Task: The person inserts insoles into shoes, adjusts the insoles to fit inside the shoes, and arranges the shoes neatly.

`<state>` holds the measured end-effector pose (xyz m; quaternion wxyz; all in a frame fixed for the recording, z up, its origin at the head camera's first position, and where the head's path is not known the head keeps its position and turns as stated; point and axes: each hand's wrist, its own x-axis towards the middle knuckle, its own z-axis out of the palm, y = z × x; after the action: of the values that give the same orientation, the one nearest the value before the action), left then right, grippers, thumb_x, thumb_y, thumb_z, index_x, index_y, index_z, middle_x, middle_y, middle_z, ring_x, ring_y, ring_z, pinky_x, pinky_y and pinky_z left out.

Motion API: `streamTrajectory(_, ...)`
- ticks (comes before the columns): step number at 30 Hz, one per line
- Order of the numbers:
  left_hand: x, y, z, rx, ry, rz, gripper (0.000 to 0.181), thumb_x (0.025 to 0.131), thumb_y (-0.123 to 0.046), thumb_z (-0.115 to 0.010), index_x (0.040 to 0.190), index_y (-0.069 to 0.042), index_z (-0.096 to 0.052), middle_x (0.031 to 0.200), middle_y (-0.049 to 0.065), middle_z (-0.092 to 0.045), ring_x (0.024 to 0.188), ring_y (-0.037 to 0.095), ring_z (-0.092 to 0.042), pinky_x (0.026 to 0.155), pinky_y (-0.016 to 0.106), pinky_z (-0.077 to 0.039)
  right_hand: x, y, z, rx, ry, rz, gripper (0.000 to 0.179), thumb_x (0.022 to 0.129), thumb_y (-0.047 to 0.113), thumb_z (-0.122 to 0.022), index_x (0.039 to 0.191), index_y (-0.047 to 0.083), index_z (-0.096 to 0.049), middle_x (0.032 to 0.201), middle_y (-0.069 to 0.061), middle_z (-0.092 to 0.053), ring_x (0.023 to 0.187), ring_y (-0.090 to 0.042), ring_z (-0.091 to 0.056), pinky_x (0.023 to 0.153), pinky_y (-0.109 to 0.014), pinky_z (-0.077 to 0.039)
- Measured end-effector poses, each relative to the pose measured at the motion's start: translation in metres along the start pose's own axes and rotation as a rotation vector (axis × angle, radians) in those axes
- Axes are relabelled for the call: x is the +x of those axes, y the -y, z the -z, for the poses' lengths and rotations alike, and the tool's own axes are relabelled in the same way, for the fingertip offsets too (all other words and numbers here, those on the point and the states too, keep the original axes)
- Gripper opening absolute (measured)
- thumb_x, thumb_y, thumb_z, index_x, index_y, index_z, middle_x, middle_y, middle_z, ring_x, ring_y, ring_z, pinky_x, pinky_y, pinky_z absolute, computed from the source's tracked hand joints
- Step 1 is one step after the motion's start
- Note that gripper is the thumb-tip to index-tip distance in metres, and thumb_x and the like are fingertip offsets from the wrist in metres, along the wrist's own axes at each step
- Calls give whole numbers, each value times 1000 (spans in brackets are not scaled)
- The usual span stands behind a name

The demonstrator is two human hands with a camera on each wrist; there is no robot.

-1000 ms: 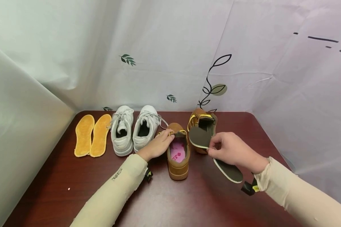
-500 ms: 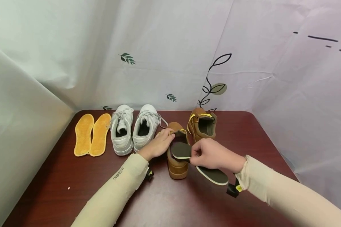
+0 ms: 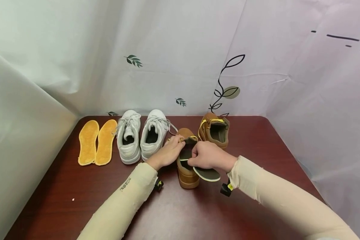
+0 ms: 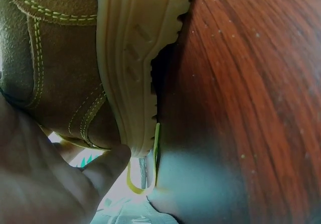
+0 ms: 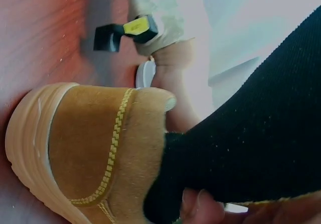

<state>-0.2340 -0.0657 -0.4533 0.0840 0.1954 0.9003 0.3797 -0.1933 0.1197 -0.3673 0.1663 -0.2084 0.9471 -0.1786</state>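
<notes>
A brown suede shoe (image 3: pixel 188 180) with yellow laces stands upright on the table, heel toward me. My left hand (image 3: pixel 168 151) grips its upper from the left; in the left wrist view the thumb lies along the shoe's (image 4: pixel 65 53) side near the sole. My right hand (image 3: pixel 210 155) pinches a dark insole (image 3: pixel 209 174) with a pale edge around its middle. The insole's front part is inside the shoe opening, and its rear end sticks out to the right over the heel. In the right wrist view the dark insole (image 5: pixel 246 133) enters above the brown heel (image 5: pixel 90 138).
A second brown shoe (image 3: pixel 223 141) stands behind my right hand. Left of my left hand are two white sneakers (image 3: pixel 129 153) (image 3: pixel 151 146). Two yellow fuzzy insoles (image 3: pixel 88 143) (image 3: pixel 105 143) lie at the far left. Pale curtains (image 3: pixel 180 60) enclose the table's back and sides.
My right hand has moved left from in front of the second brown shoe, bringing the dark insole into the nearer shoe's opening. The left hand has kept its hold on that shoe.
</notes>
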Motion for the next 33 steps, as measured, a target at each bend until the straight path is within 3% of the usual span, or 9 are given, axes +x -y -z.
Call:
streamTrajectory(9, -1, -2, -2, 7, -16, -16, 44, 108, -39, -30, 138, -13, -48, 141, 10, -48, 134, 32, -41, 111, 48, -32, 6, 8, -15, -97, -101, -8, 42, 81, 35, -69, 48, 21, -49, 42, 12, -36, 40, -9, -45, 43, -27, -39)
streamTrajectory(15, -2, -3, -3, 19, -33, -10, 44, 107, -39, -32, 138, -13, -48, 141, 11, -48, 133, 34, -42, 111, 49, -33, -6, 14, -18, -271, -113, -30, 48, 83, 62, -64, 58, 21, -57, 52, 6, -53, 48, -14, -53, 47, -33, -43)
streamTrajectory(19, -2, -3, -2, 33, -38, -2, 43, 107, -39, -32, 138, -13, -48, 141, 11, -48, 133, 34, -42, 110, 50, -35, -14, 18, -18, -357, -79, -59, 55, 78, 75, -59, 58, 24, -59, 56, 5, -56, 52, -16, -54, 47, -37, -43)
streamTrajectory(26, -2, -3, -3, 41, -33, -10, 44, 107, -39, -31, 138, -12, -47, 140, 12, -47, 132, 34, -42, 110, 49, -34, -15, 19, -14, -381, -32, -39, 41, 80, 58, -60, 56, 24, -58, 57, 4, -56, 52, -16, -54, 47, -37, -43)
streamTrajectory(33, -1, -2, -4, 38, -38, -29, 43, 108, -37, -31, 137, -10, -48, 139, 12, -48, 132, 32, -43, 111, 49, -33, -7, 17, -13, -240, -63, 62, 37, 82, 33, -62, 49, 23, -49, 47, 10, -42, 47, -13, -49, 45, -32, -40)
